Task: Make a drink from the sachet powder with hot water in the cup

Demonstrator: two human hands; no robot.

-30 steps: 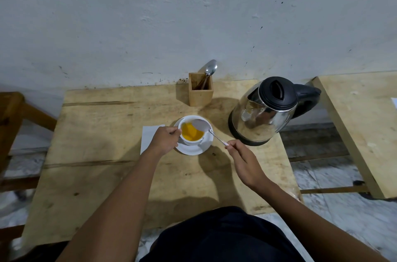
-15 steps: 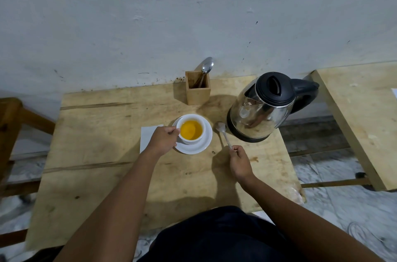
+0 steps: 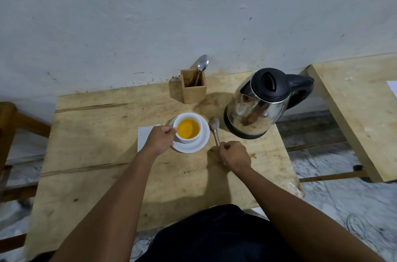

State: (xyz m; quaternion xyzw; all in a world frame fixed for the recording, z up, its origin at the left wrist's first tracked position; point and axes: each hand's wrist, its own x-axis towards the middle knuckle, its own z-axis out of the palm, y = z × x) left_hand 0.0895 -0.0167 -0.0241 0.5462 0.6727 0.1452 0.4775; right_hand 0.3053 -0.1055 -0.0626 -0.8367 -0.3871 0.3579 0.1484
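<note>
A white cup point(image 3: 196, 136) full of orange drink stands on a white saucer point(image 3: 202, 143) near the middle of the wooden table point(image 3: 96, 154). My left hand point(image 3: 160, 139) grips the cup's left side. A metal spoon point(image 3: 214, 127) lies on the table just right of the saucer, bowl pointing away from me. My right hand point(image 3: 235, 155) is closed around the spoon's handle end. A steel kettle point(image 3: 260, 107) with a black lid and handle stands to the right. A white sachet or paper point(image 3: 145, 136) lies partly under my left hand.
A small wooden holder point(image 3: 193, 92) with another spoon point(image 3: 202, 66) stands at the back by the wall. A second wooden table point(image 3: 361, 111) is at the right across a gap. A wooden chair frame point(image 3: 8, 124) is at the left edge.
My right hand has taken the spoon out of the cup and brought it down onto the table right of the saucer. My left hand has stayed on the cup.
</note>
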